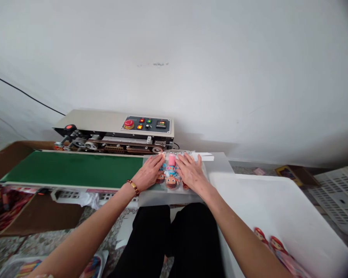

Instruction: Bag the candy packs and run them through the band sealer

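One bracelet (134,187), left wrist: dark reddish-brown beads in a single row, with a longer gold-coloured piece on the upper side; finer detail is too small for me to make out. One pair of trousers (195,235), plain black. Left forearm (98,222) and right forearm (239,231), bare; left hand (148,172) and right hand (193,174), likewise uncovered.

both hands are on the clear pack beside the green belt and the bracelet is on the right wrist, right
No: the head view shows the bracelet on the left wrist. The left hand and right hand are indeed on the clear pack beside the green belt.
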`<state>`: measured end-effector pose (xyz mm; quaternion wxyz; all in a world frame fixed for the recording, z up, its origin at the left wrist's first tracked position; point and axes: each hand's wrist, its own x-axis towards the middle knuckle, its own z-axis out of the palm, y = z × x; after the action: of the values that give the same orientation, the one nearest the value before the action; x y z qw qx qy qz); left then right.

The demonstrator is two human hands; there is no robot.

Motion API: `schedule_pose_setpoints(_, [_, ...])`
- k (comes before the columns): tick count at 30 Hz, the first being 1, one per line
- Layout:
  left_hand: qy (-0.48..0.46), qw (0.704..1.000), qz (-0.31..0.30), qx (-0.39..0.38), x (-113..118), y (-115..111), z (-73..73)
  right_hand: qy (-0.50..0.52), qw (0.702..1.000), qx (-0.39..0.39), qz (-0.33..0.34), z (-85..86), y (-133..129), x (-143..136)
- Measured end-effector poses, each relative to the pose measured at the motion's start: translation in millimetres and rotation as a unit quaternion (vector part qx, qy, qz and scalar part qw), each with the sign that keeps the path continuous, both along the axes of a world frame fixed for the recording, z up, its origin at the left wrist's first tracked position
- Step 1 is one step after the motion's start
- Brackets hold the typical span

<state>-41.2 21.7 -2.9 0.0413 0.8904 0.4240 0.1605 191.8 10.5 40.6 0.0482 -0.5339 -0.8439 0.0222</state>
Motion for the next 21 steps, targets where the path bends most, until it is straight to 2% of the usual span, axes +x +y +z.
schedule_pose_setpoints(2, [0.010, 1.000, 0.009, -0.003, -14, 0, 0.0, 0.000, 1.000, -0.003, 0.003, 3.2, 0, -1])
schedule_pose_setpoints(5, [0.020, 0.999, 0.028, -0.008, -48, 0, -1.0, -0.001, 1.000, 0.004, 0.011, 3.6, 0, -5])
schedule_pose_setpoints(7, [0.022, 0.998, 0.066, -0.008, -71, -2, -0.5, 0.002, 1.000, 0.017, 0.019, 0.4, 1, -7])
schedule_pose_setpoints(9, [0.016, 0.992, 0.125, 0.011, -80, -6, 2.5, 0.010, 0.999, 0.029, 0.027, -3.6, 3, -10])
schedule_pose_setpoints(11, [-0.004, 0.989, 0.143, 0.036, -67, -10, 7.3, 0.017, 0.999, 0.030, 0.031, -6.4, 4, -12])
schedule_pose_setpoints(15, [-0.036, 0.997, 0.049, 0.037, 2, -15, 12.8, 0.015, 0.999, 0.030, 0.035, -5.9, 5, -11])
schedule_pose_setpoints(17, [-0.032, 0.998, 0.049, 0.022, 30, -14, 10.4, 0.012, 0.999, 0.036, 0.036, -3.2, 3, -9])
schedule_pose_setpoints(19, [-0.028, 0.998, 0.062, 0.007, 41, -12, 5.8, 0.010, 0.999, 0.036, 0.038, 0.1, 1, -6])
schedule_pose_setpoints(21, [-0.032, 0.997, 0.064, -0.004, 40, -12, 1.5, 0.012, 0.999, 0.030, 0.040, 3.3, 0, -4])
